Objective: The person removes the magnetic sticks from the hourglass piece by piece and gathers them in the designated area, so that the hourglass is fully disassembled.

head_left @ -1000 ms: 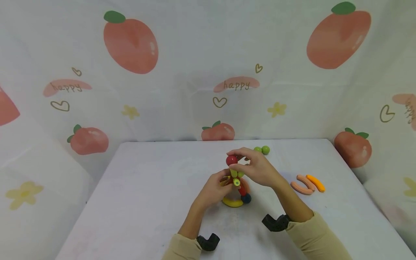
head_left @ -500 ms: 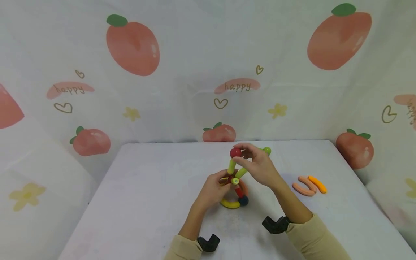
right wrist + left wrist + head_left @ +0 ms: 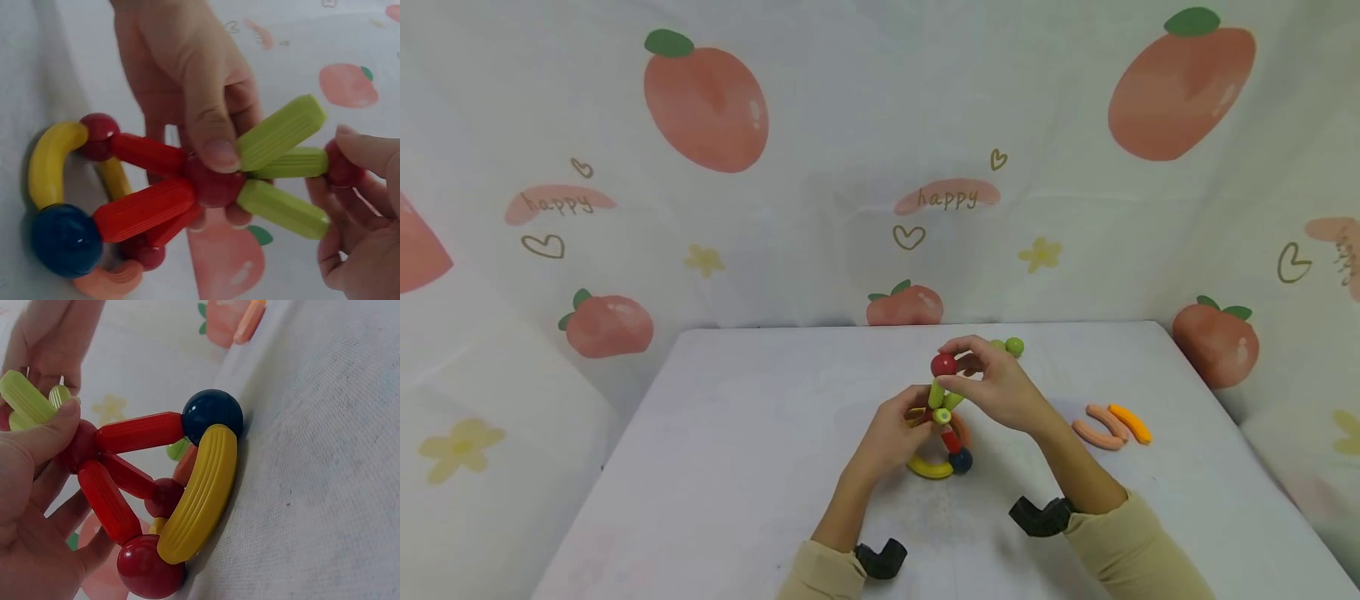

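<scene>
I take the blue ball [image 3: 960, 461] as my landmark, at the foot of the stick-and-ball model [image 3: 147, 209]. The model stands roughly upright on the table [image 3: 737, 433], its long axis rising from the ring that holds the blue ball. From that ring, where a yellow curved rod [image 3: 931, 469] meets the blue ball, the red rods [image 3: 140, 431] slant inward to the central red ball [image 3: 215, 189], above the blue ball. There the green rods [image 3: 284, 209] fan upward and outward; one points at my head camera, end-on.

Left of the blue ball and higher, the left hand [image 3: 891, 429] is closed to a pinch, thumb on the central red ball. Above the blue ball, the right hand [image 3: 1000, 387] pinches the upper red ball [image 3: 943, 365], which meets one green rod's tip.

Right of the blue ball lie loose curved rods [image 3: 1129, 423]; well beyond it, green balls [image 3: 1015, 347].
</scene>
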The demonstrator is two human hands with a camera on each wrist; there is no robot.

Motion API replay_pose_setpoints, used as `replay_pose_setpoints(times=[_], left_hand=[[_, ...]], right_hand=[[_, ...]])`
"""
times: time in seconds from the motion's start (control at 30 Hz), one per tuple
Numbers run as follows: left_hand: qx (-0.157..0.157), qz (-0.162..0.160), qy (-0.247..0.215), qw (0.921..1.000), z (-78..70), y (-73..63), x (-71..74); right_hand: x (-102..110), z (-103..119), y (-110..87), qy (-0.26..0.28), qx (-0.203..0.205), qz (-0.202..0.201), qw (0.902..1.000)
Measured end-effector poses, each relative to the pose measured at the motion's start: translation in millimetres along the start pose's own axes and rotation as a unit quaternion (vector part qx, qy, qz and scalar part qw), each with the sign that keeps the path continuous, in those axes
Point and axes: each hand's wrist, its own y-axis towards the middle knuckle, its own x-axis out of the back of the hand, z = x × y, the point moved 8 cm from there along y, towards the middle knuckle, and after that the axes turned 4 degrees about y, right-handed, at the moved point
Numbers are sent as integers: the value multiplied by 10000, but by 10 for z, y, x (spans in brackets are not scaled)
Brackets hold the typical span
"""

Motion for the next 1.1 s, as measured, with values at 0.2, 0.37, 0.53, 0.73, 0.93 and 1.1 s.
replay_pose_setpoints(times=[0.2,0.37,0.53,0.73,0.93,1.1], left_hand=[[-126,-32,126,9998,-30,-9,17],[-94,-60,113,9999,-38,-11,25],[-98,-56,48,9999,-29,-10,23],[-353,473,-811,9950,-3,-30,19],[-408,52,-947,9947,9,-14,118],[-523,-439,-629,9957,-4,-1,187]], right_hand=[[-57,-9,10,-353,317,-92,9988],[-68,16,14,-581,504,-94,9970],[-63,17,16,-545,602,-136,9966],[-48,-36,15,-378,499,-209,9978],[-43,-85,15,-368,437,-229,9981],[9,-93,9,-386,395,-430,9975]])
